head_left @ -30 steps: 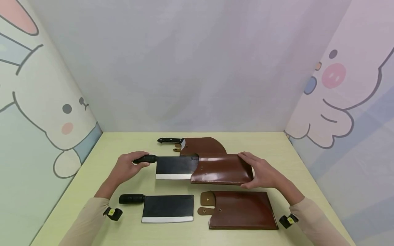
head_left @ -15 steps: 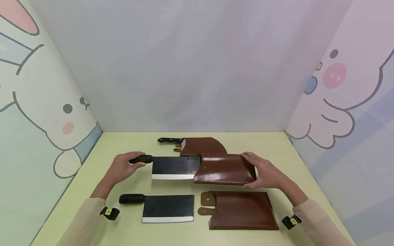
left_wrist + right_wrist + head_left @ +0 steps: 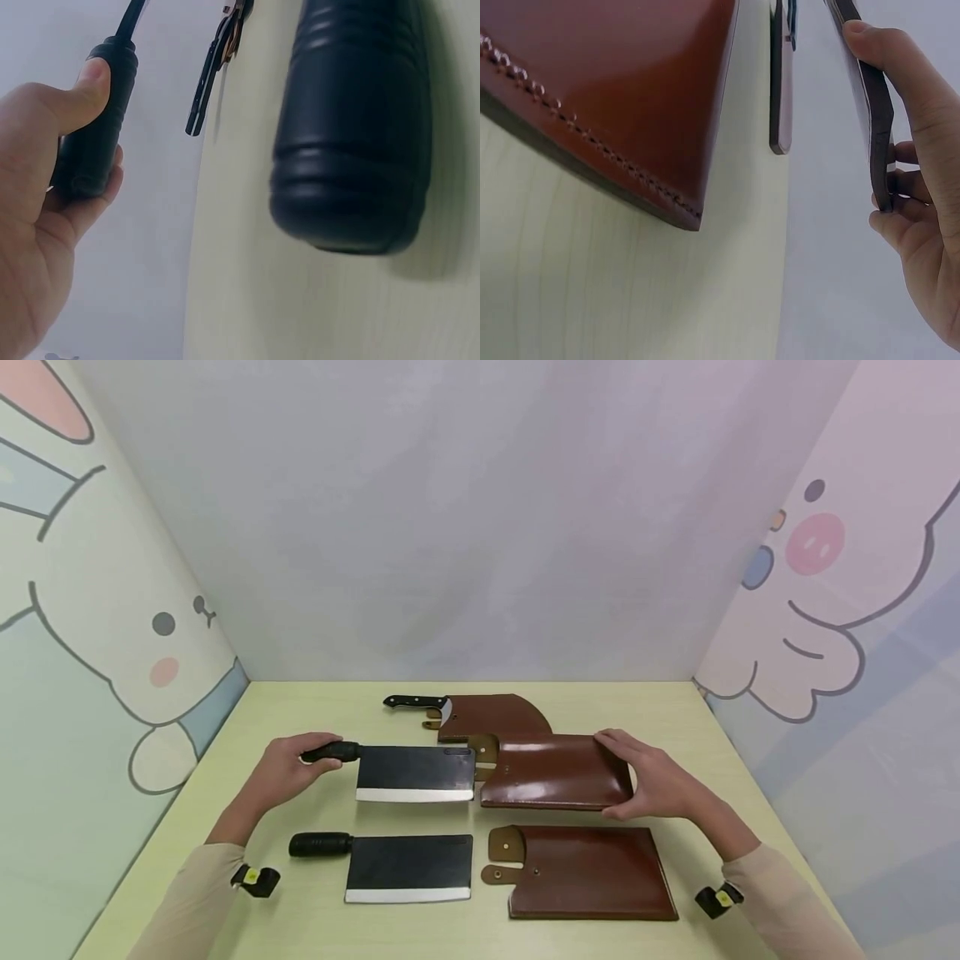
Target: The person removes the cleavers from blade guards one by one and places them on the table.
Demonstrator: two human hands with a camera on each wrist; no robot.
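Note:
My left hand [image 3: 288, 770] grips the black handle [image 3: 97, 120] of a cleaver [image 3: 416, 770], whose dark blade with a bright edge points right. At the right, my right hand [image 3: 656, 777] holds a glossy brown leather sheath [image 3: 562, 768] by its far end, thumb on one edge and fingers on the other, as the right wrist view shows. The cleaver's tip is right at the sheath's mouth, by its tan snap straps [image 3: 483, 752]. Both are held above the table. Below them lie a second cleaver [image 3: 408, 864] and a second brown sheath [image 3: 592, 872] with open straps.
Behind the held sheath lies a knife [image 3: 416, 702] with a black riveted handle, its blade inside a rounded brown sheath [image 3: 495, 714]. The pale table [image 3: 300, 927] meets a grey back wall [image 3: 465, 527] and side walls with cartoon animals.
My left hand has drawn the cleaver leftward out of the sheath, baring its whole blade and the sheath's straps. My right hand has shifted slightly right with the sheath.

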